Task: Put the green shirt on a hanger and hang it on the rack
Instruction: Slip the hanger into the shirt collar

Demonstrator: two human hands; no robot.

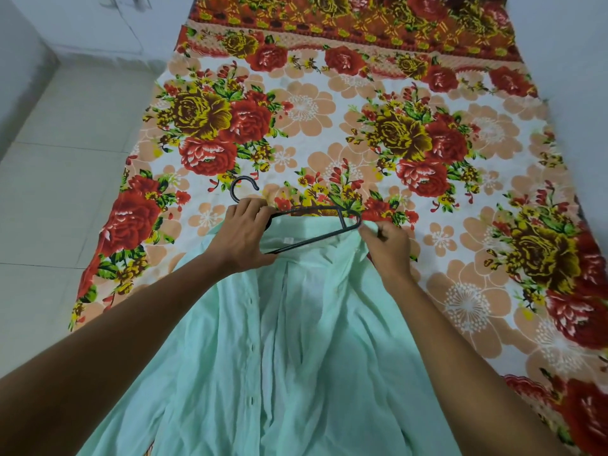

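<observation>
The green shirt (296, 340) lies spread on a floral sheet (362, 126), filling the view from centre down to 6 o'clock, its collar end pointing toward 12 and its button placket running down just left of centre. At the collar sits a black hanger (316, 230), tilted, with its hook (242, 187) curving up toward 11 o'clock over the sheet and its right shoulder end at about 2 o'clock from the collar. The lower bar of the hanger crosses the collar opening, where a small white label (289, 240) shows just below the upper bar. The left hand (245, 235) comes in from 8 o'clock and grips the hanger at the neck below the hook, fingers curled over the wire and thumb lying along the lower bar's left end. The right hand (388, 246) comes in from 4 o'clock and pinches a fold of the shirt's shoulder cloth just beside the hanger's right end, fingers bunched together with the cloth between them; whether the fingertips also touch the wire, I cannot tell. Both forearms cross over the shirt body. The sheet covers a bed that runs toward 12 o'clock, with large red and yellow roses on a white and peach ground and a darker band at the far end. A pale tiled floor (65, 192) lies at 9 o'clock, and a white wall (566, 44) stands at 1 o'clock.
</observation>
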